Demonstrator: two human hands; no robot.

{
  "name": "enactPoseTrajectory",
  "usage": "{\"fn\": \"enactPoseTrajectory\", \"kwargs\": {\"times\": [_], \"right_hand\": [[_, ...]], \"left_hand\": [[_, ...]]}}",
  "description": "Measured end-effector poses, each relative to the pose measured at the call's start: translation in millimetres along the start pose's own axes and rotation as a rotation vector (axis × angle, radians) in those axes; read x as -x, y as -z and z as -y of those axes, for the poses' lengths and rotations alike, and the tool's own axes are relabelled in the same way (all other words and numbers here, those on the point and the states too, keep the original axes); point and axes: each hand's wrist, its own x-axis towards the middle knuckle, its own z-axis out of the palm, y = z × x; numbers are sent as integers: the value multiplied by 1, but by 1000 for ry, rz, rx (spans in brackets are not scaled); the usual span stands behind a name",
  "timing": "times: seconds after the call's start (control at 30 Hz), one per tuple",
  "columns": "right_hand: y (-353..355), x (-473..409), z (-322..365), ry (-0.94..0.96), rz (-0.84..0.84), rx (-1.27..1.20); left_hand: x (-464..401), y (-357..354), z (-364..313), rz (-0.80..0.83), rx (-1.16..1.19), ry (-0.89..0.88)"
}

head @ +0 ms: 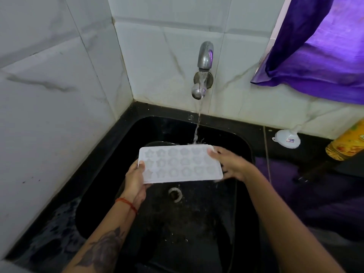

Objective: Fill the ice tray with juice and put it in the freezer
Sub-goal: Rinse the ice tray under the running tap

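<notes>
Both hands, left (136, 177) and right (229, 164), grip ice tray (180, 164) ends; sink (244, 138) room around.

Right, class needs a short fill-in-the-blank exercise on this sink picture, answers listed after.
1. Both hands hold the white ice tray over the black ____.
2. Water from the metal tap strikes the tray's ____ edge.
3. The left hand grips one short end; the wrist below it wears a ____ thread.
4. Right of the sink, a white ____ lies on the counter by the wall.

Answers: sink; far; red; funnel
</notes>
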Motion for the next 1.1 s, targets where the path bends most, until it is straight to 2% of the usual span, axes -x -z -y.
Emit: {"fn": "enactPoseTrajectory", "kwargs": {"times": [0.07, 0.2, 0.4, 0.53, 0.7, 0.8, 0.87, 0.97, 1.1], "right_hand": [[-3, 13, -26, 33, -37, -95], [0, 30, -36, 100, -180, -53], [-9, 57, 10, 266, -283, 70], [-8, 76, 37, 432, -390, 273], [22, 85, 36, 405, -488, 373], [36, 84, 16, 330, -532, 270], [34, 85, 3, 334, -534, 179], [15, 89, -5, 464, -470, 103], [-7, 95, 1, 639, -397, 201]], "left_hand": [[6, 0, 7, 29, -38, 38], [17, -1, 23, 58, -96, 125], [23, -4, 30, 16, -114, 208], [27, -17, 22, 115, -218, 202], [33, -31, 14, 245, -331, 163], [36, -29, 11, 328, -352, 168], [35, -24, 10, 353, -375, 164], [29, -13, 13, 314, -365, 166], [23, -2, 21, 232, -269, 188]]}}
